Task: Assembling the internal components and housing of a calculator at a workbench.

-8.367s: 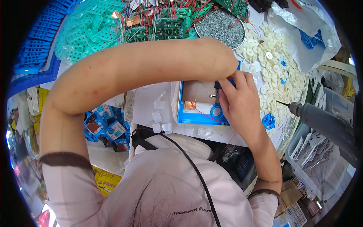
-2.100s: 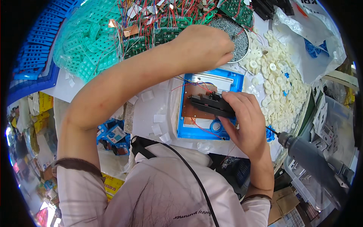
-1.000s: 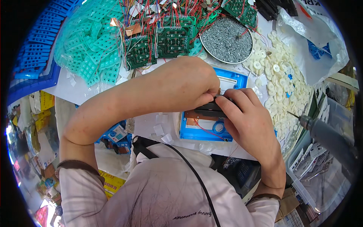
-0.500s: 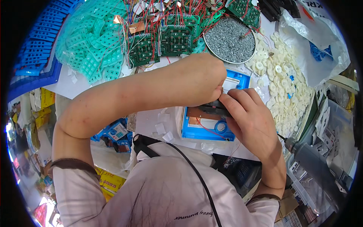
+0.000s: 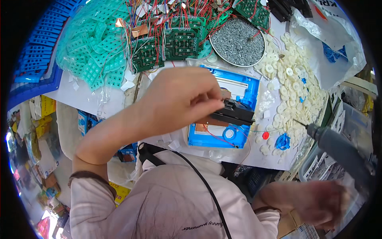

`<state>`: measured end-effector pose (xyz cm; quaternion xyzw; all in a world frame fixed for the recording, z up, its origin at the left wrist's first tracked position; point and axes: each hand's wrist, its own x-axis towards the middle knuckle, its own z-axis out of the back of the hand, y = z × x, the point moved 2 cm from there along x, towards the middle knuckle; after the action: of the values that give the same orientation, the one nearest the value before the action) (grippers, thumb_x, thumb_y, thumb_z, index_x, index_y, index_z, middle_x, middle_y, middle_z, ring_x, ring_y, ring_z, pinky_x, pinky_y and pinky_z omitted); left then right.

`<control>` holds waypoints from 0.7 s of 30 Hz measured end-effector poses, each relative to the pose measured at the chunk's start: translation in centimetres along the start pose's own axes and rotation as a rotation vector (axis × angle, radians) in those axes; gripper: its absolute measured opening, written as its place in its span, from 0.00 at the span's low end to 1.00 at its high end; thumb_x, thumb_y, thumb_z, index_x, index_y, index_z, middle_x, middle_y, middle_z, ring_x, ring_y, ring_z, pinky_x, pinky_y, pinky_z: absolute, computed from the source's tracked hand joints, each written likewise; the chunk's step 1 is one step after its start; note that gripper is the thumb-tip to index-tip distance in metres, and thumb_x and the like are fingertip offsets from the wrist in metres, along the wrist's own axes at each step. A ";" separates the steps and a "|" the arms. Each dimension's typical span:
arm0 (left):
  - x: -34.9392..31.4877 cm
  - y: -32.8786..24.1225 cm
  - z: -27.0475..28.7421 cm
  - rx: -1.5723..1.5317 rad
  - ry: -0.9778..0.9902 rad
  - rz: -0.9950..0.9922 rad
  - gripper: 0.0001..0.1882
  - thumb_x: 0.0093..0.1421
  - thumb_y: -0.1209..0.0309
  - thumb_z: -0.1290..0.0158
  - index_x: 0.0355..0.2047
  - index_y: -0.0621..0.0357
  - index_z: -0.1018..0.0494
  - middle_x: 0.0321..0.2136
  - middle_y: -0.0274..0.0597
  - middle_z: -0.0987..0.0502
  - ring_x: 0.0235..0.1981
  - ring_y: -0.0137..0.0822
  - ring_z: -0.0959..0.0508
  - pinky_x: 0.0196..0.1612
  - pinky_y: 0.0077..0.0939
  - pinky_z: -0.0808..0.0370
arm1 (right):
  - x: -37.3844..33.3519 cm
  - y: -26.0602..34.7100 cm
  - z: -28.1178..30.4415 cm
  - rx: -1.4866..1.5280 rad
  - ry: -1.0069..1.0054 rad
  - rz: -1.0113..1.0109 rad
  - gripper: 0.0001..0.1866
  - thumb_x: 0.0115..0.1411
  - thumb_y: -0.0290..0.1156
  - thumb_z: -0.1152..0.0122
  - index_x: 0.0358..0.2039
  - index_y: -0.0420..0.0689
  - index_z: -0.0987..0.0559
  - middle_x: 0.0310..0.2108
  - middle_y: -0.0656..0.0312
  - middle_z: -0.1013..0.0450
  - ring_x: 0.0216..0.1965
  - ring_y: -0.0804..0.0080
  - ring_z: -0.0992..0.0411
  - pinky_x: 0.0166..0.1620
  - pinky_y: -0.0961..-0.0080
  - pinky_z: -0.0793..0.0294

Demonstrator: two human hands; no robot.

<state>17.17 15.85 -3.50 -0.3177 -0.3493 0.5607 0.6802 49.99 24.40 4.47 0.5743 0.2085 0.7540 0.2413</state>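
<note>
My left hand [image 5: 183, 95] pinches the left end of a long black plastic block [image 5: 234, 113] between thumb and fingertips. The block lies across a blue plastic casing [image 5: 242, 135], at a slant. Inside the casing, partly covered by the block, are a brown board [image 5: 207, 119], a round ring [image 5: 229, 134] and thin red wires. My right hand [image 5: 322, 201] is at the lower right, off the table and smeared by motion, so its fingers cannot be made out. Above it, the nearest tool is a grey power screwdriver [image 5: 338, 147] with its bit pointing toward the table.
A round dish of small screws [image 5: 238, 42] stands behind the casing. Green circuit boards [image 5: 183, 44] with wires and turquoise keypad sheets [image 5: 101, 47] lie at the back left. Cream plastic discs [image 5: 294, 91] spread on the right, near a blue ring part [image 5: 283, 141].
My right hand has left the casing and swung down to the lower right. My left hand has drawn back leftward and lower, uncovering the black block.
</note>
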 end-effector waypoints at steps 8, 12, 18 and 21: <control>-0.6 -1.6 -4.1 0.077 -0.151 -0.255 0.10 0.55 0.76 0.36 0.38 0.59 0.22 0.36 0.43 0.19 0.35 0.45 0.18 0.37 0.35 0.21 | 4.0 -3.8 -8.4 0.912 0.402 -0.445 0.27 0.61 0.47 0.37 0.56 0.48 0.30 0.25 0.72 0.33 0.26 0.77 0.36 0.35 0.74 0.37; -0.8 -1.7 -4.7 0.076 -0.211 -0.278 0.13 0.53 0.76 0.34 0.38 0.58 0.23 0.35 0.42 0.19 0.34 0.43 0.18 0.36 0.34 0.21 | 2.5 -0.1 -11.0 0.960 0.452 -0.382 0.25 0.59 0.48 0.32 0.51 0.56 0.31 0.19 0.77 0.30 0.19 0.84 0.35 0.30 0.79 0.35; -1.1 -1.3 -4.7 0.042 -0.234 -0.283 0.14 0.50 0.75 0.33 0.37 0.57 0.23 0.34 0.40 0.20 0.33 0.42 0.18 0.36 0.33 0.22 | 1.2 1.0 -12.4 0.936 0.479 -0.361 0.24 0.59 0.51 0.29 0.44 0.57 0.33 0.19 0.77 0.27 0.17 0.83 0.30 0.30 0.77 0.28; -1.1 -1.1 -4.6 0.052 -0.223 -0.288 0.15 0.49 0.74 0.32 0.37 0.56 0.23 0.33 0.39 0.20 0.33 0.42 0.19 0.35 0.33 0.22 | 1.1 0.8 -12.9 0.941 0.504 -0.349 0.24 0.59 0.51 0.29 0.45 0.57 0.33 0.19 0.77 0.27 0.17 0.83 0.30 0.29 0.77 0.27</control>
<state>21.44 14.35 -5.30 -0.1826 -0.4495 0.4982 0.7186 37.23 23.94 2.50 0.3791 0.6656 0.6424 0.0228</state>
